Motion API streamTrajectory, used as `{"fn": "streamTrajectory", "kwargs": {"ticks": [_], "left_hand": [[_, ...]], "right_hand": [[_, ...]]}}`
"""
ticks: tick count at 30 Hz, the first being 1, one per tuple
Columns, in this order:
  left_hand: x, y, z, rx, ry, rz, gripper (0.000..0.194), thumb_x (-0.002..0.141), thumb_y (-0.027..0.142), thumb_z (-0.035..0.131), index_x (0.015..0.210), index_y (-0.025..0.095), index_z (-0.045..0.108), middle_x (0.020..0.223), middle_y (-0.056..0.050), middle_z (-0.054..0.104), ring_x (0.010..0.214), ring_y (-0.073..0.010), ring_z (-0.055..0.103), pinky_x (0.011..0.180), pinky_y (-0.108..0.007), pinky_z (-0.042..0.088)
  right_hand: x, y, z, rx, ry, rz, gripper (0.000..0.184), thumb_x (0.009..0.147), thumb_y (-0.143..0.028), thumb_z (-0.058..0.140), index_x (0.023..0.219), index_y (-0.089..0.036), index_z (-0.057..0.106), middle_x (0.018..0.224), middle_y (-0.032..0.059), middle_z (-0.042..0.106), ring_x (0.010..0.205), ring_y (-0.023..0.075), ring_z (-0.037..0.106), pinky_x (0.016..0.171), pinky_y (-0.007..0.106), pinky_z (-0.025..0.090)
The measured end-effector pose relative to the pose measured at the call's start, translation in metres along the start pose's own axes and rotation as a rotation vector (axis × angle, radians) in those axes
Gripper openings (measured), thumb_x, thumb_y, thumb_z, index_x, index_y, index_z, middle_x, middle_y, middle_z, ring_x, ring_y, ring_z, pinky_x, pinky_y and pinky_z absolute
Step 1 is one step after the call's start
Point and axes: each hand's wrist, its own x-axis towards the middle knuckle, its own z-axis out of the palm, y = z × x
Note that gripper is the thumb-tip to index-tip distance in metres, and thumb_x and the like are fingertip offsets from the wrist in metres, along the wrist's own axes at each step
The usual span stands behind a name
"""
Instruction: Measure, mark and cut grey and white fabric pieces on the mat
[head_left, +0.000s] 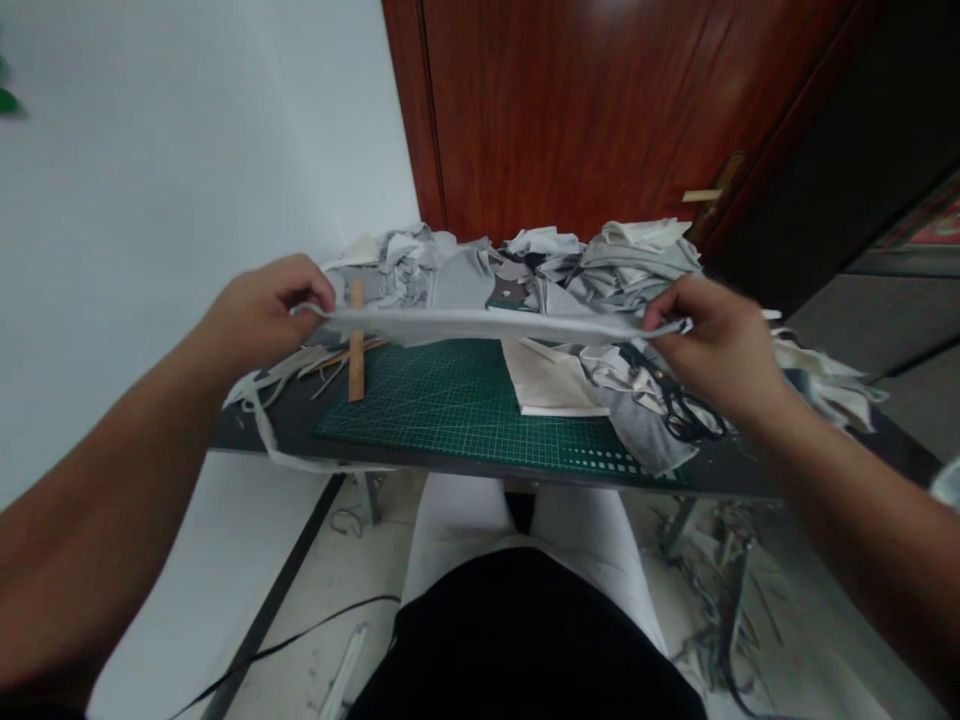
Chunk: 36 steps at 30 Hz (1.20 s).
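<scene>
Stretched level above the table is a pale grey fabric strip [487,325]. My left hand [274,305] pinches its left end, and my right hand [709,335] pinches the other end. Below the strip lies a green cutting mat [442,410] with grid lines. A wooden ruler [356,360] rests on the mat's left part, partly behind the strip. A cream fabric-like piece [559,385] lies on the mat's right half. Black-handled scissors [686,410] sit just below my right hand, among grey cloth scraps [652,430].
Heaped cloth pieces [637,255] line the back of the dark table [480,467]. Thin fabric strips [262,425] hang over its front left edge. A wooden door [585,110] stands behind, a white wall [187,130] at left. Offcuts [720,590] litter the floor at right.
</scene>
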Motion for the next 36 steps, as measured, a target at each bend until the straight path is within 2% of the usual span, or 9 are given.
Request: {"fn": "streamTrajectory", "kwargs": {"ticks": [3, 5, 7, 10, 13, 20, 26, 32, 36], "left_hand": [[-0.032, -0.010, 0.032, -0.144, -0.512, 0.027, 0.012, 0.073, 0.021, 0.053, 0.080, 0.018, 0.062, 0.083, 0.000, 0.063, 0.080, -0.0145, 0.056, 0.078, -0.025, 0.044], [-0.048, -0.017, 0.053, -0.199, -0.810, -0.010, 0.021, 0.073, 0.025, 0.059, 0.092, 0.020, 0.067, 0.088, 0.001, 0.068, 0.085, -0.0172, 0.061, 0.081, -0.027, 0.047], [-0.055, -0.022, 0.071, -0.184, -0.915, -0.033, 0.034, 0.076, 0.034, 0.066, 0.108, 0.023, 0.068, 0.103, -0.001, 0.071, 0.096, -0.0200, 0.063, 0.088, -0.030, 0.049], [-0.047, -0.024, 0.100, -0.092, -0.748, -0.035, 0.040, 0.087, 0.047, 0.059, 0.118, 0.022, 0.065, 0.119, -0.007, 0.069, 0.108, -0.0232, 0.064, 0.099, -0.035, 0.048], [-0.025, -0.017, 0.136, -0.042, -0.540, 0.027, 0.036, 0.096, 0.038, 0.043, 0.119, 0.019, 0.063, 0.122, -0.010, 0.067, 0.117, -0.0243, 0.062, 0.108, -0.039, 0.044], [0.023, -0.009, 0.211, 0.038, -0.451, 0.147, 0.039, 0.096, 0.025, 0.041, 0.126, 0.013, 0.063, 0.132, -0.015, 0.062, 0.126, -0.0269, 0.059, 0.111, -0.043, 0.045], [0.021, 0.005, 0.222, 0.139, -0.419, 0.150, 0.053, 0.095, 0.019, 0.041, 0.147, 0.015, 0.050, 0.153, -0.016, 0.049, 0.140, -0.0287, 0.048, 0.118, -0.045, 0.039], [-0.034, 0.035, 0.215, 0.081, -0.474, 0.223, 0.058, 0.105, 0.039, 0.037, 0.159, 0.020, 0.035, 0.166, -0.011, 0.034, 0.155, -0.0296, 0.028, 0.125, -0.054, 0.023], [-0.072, 0.050, 0.197, 0.086, -0.464, 0.260, 0.053, 0.106, 0.037, 0.035, 0.159, 0.031, 0.037, 0.167, -0.005, 0.033, 0.156, -0.0272, 0.026, 0.126, -0.053, 0.021]], "right_hand": [[-0.048, 0.020, 0.036, -0.036, -0.416, -0.102, 0.028, 0.063, 0.002, 0.054, 0.075, -0.022, 0.061, 0.077, 0.0031, 0.058, 0.080, 0.0216, 0.056, 0.072, 0.033, 0.041], [-0.073, 0.029, 0.056, -0.080, -0.679, -0.102, 0.029, 0.066, 0.002, 0.053, 0.079, -0.021, 0.064, 0.083, 0.0053, 0.061, 0.085, 0.0232, 0.059, 0.077, 0.034, 0.045], [-0.086, 0.030, 0.070, -0.094, -0.825, -0.083, 0.033, 0.067, 0.001, 0.054, 0.089, -0.020, 0.068, 0.093, 0.0077, 0.063, 0.091, 0.0244, 0.061, 0.084, 0.036, 0.048], [-0.077, 0.021, 0.083, -0.026, -0.807, -0.091, 0.037, 0.073, -0.005, 0.059, 0.105, -0.020, 0.069, 0.105, 0.0093, 0.065, 0.104, 0.0265, 0.061, 0.094, 0.038, 0.049], [-0.045, 0.012, 0.110, -0.012, -0.644, -0.082, 0.029, 0.088, -0.013, 0.053, 0.111, -0.019, 0.069, 0.112, 0.0108, 0.068, 0.112, 0.0264, 0.062, 0.101, 0.038, 0.048], [0.014, 0.039, 0.219, -0.132, -0.651, 0.006, 0.040, 0.099, -0.018, 0.047, 0.134, -0.007, 0.062, 0.138, 0.0172, 0.065, 0.130, 0.0256, 0.058, 0.115, 0.035, 0.040], [0.022, 0.058, 0.245, -0.166, -0.657, 0.029, 0.062, 0.101, -0.042, 0.050, 0.152, -0.006, 0.047, 0.163, 0.0199, 0.038, 0.153, 0.0327, 0.032, 0.127, 0.048, 0.021], [0.024, 0.060, 0.246, -0.276, -0.741, 0.047, 0.066, 0.103, -0.049, 0.040, 0.160, -0.015, 0.035, 0.170, 0.0132, 0.022, 0.158, 0.0318, 0.018, 0.128, 0.053, 0.011], [0.021, 0.060, 0.249, -0.313, -0.730, 0.051, 0.068, 0.104, -0.052, 0.035, 0.162, -0.017, 0.032, 0.171, 0.0114, 0.020, 0.159, 0.0307, 0.016, 0.128, 0.053, 0.010]]}}
